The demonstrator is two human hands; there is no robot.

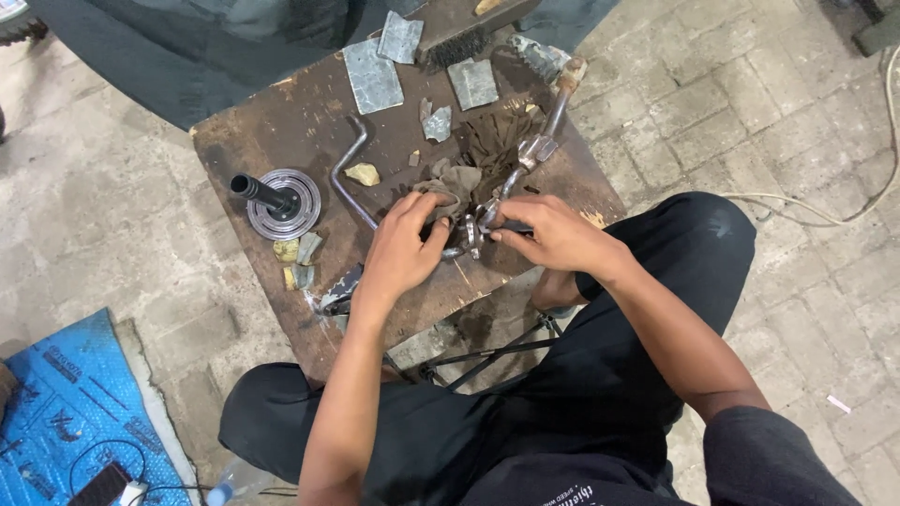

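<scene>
Small grey metal bracket part [472,234] sits at the near centre of the dark, stained wooden worktop [281,122], pinched between both hands. It joins a long bent metal lever arm with a worn wooden-coloured handle end [542,141] that runs off toward 1 o'clock.

Left hand [401,251]: fingers curled closed around the part's left side, thumb tucked by it; fingertips also touching the crumpled brown-grey rag [487,155] lying just beyond at 12 o'clock.

Right hand [555,234]: grip closed, fingers pressing a thin dark tool or pin onto the part's right side; what the tool is, cannot tell.

Outward from the part:
- 10 o'clock, just beside the left hand: thin bent grey steel rod [345,169], lying flat.
- 9 o'clock, well apart: round silver ribbed metal disc with a black upright shaft [283,202].
- Between rod and rag: small yellowish stone-like chip [364,173].
- 12 o'clock, far edge of worktop: several flat grey sandpaper pieces [373,77], and a dark wire brush [459,37] partly in view.
- 8 o'clock, by worktop edge: small yellow and grey scraps [296,251].

Worktop stands on a pale brick-paved floor [731,94]. Person's black trousers [656,281] at 5 o'clock. Blue printed plastic sheet [66,412] on the floor at 8 o'clock.
</scene>
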